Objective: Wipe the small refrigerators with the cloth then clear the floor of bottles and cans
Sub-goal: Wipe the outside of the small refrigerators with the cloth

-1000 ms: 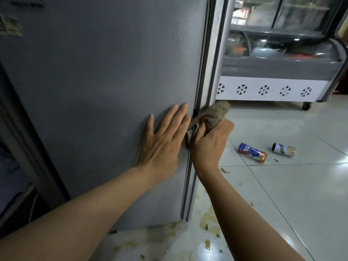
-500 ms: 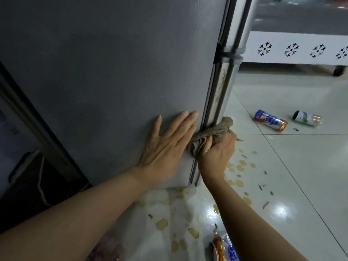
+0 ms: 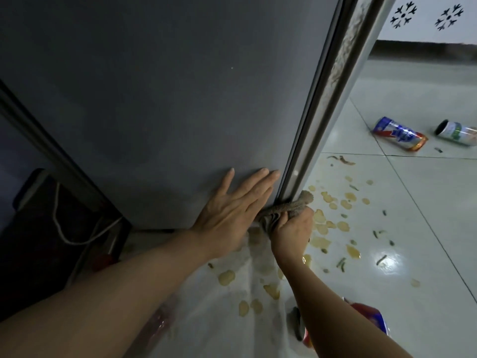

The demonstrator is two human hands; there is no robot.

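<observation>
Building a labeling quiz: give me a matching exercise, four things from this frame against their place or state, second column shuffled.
Things:
1. left hand
2. cloth
3. blue and red can
4. white cord

Places or states:
A. lying on its side on the floor tiles
B. gripped in the right hand, at the bottom of the refrigerator door edge
C. pressed flat on the grey refrigerator side
D. hanging in the dark gap left of the refrigerator

Pairs: 1-C, 2-B, 3-A, 4-D
</observation>
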